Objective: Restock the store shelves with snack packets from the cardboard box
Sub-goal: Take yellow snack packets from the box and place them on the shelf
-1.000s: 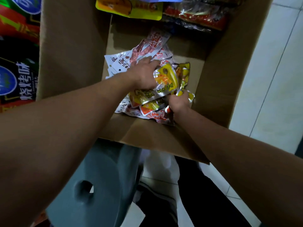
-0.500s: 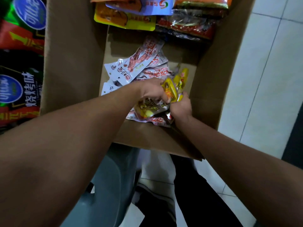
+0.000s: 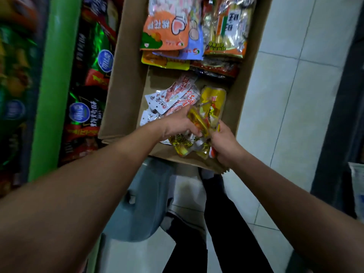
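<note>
Both hands' grip on yellow packets (image 3: 199,123), left hand (image 3: 178,125), right hand (image 3: 224,143), one cardboard box (image 3: 126,79)

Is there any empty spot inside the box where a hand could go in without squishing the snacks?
Bare brown floor of the cardboard box shows at, between the big orange packet and the white-and-red small packets. The near right corner is crowded: the left hand and right hand grip yellow packets there.
</note>
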